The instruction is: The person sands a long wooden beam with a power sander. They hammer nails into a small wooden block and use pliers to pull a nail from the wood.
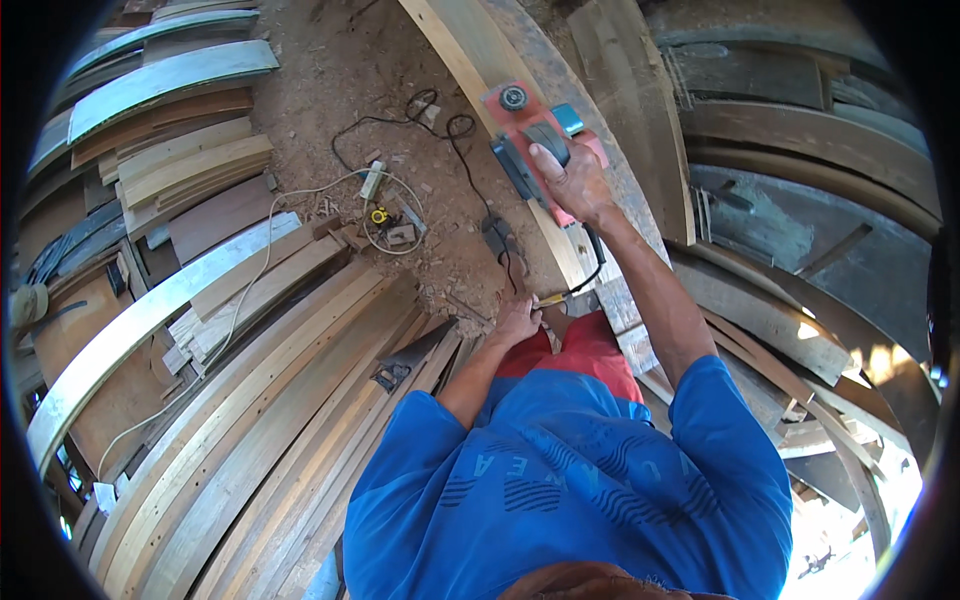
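My right hand (578, 182) is wrapped round the handle of a red and black electric planer (530, 125), with a round dark knob at its front. The planer sits on a long pale wooden board (482, 62) that runs away from me. From its rear, a black power cord (601, 262) curves back toward my lap. Low in front of my red shorts, my left hand (517, 318) is closed round this cord, close to a yellow part of it. Most of these fingers are hard to make out.
Stacked planks (250, 390) fill the left side, and more boards (800, 150) lean at the right. On the dirt floor (320, 80) lie a looping black cable, a white power strip (372, 180), a yellow tape measure (379, 216) and wood scraps. A handsaw (395, 368) rests on the planks.
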Available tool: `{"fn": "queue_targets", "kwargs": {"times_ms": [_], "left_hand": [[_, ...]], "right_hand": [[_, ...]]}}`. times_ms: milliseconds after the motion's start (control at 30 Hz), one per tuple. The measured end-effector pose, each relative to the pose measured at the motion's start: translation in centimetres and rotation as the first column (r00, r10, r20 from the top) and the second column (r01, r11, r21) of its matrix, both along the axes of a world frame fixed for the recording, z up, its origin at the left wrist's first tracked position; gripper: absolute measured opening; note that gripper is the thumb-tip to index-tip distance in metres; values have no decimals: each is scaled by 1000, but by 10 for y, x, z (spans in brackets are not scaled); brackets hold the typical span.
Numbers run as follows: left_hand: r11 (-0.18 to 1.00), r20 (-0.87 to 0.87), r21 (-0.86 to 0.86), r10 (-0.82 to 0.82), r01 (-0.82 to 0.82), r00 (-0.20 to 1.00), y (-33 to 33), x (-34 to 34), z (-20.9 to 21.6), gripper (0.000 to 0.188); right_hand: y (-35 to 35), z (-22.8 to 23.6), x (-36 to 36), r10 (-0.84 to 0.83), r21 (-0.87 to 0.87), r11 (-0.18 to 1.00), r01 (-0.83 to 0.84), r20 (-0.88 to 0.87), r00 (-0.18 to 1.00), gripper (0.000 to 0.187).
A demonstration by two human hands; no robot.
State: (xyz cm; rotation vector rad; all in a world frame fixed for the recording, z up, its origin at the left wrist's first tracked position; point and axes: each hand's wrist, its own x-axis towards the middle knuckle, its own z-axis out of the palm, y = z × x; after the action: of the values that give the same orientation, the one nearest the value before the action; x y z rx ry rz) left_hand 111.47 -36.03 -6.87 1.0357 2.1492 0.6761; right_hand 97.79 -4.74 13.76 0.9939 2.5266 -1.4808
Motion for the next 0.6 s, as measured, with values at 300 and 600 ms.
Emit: {"fn": "queue_targets", "kwargs": {"times_ms": [300, 600], "left_hand": [[979, 75, -202, 26, -11, 997, -6, -22, 2, 35], [978, 116, -192, 102, -78, 988, -3, -57, 8, 33]], "right_hand": [[14, -5, -40, 8, 12, 1000, -8, -52, 999, 65], [28, -3, -96, 13, -17, 1000, -13, 12, 1000, 68]]}}
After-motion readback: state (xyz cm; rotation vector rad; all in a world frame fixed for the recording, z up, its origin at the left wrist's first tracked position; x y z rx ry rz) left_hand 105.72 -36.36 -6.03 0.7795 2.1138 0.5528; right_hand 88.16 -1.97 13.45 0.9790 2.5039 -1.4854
